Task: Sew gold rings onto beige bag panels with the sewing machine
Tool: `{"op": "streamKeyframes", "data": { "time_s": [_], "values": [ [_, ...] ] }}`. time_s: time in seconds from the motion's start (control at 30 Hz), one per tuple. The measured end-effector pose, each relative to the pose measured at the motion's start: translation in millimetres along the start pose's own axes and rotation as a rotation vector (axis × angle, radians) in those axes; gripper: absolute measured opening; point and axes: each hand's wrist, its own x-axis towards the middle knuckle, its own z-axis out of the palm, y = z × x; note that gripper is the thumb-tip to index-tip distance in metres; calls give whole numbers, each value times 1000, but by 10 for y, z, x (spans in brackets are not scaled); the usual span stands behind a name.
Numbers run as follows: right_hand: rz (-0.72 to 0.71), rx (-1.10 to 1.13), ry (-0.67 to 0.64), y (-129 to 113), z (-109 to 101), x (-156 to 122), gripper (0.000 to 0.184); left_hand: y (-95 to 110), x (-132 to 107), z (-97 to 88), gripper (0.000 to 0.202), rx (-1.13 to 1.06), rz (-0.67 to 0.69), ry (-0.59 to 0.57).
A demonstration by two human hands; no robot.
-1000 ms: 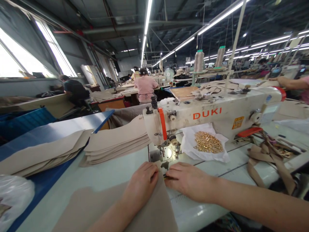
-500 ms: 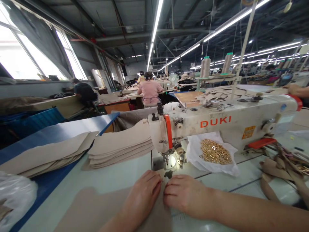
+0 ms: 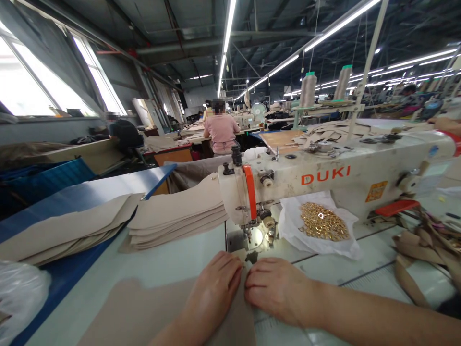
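Note:
A flat beige fabric panel point(image 3: 144, 307) lies on the pale table, its narrow end just in front of the sewing machine point(image 3: 288, 178). My left hand point(image 3: 219, 283) rests on that panel with its fingers curled together at the edge. Close by on the right, my right hand point(image 3: 270, 286) has its fingers bent and pressed at the same edge. Both hands grip the panel's narrow end between them, though the fingertips are partly hidden. Behind the hands, the needle and presser foot point(image 3: 248, 231) stand over the lit metal plate, a small distance from the fabric.
Stacks of beige panels point(image 3: 180, 211) lie to the left. Gold D-shaped rings point(image 3: 324, 221) fill a white bag beside the machine. Brown straps point(image 3: 421, 250) are heaped at right. A clear plastic bag point(image 3: 21, 298) sits at left. A person in pink point(image 3: 221, 129) works ahead.
The camera view has shifted slightly. Both hands stay almost in place on the fabric panel, and its end shows a little more clearly before the machine.

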Motion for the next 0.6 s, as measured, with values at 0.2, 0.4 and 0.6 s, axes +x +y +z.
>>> {"op": "streamKeyframes", "data": {
  "time_s": [0.2,0.4,0.6],
  "values": [
    [-1,3,23,4,29,-4,14,0,14,11,19,-14,13,21],
    [6,6,33,-9,6,-2,16,7,36,13,21,-22,27,39],
    [5,10,9,-9,-8,1,15,8,14,21,21,0,2,12]
  ]
}}
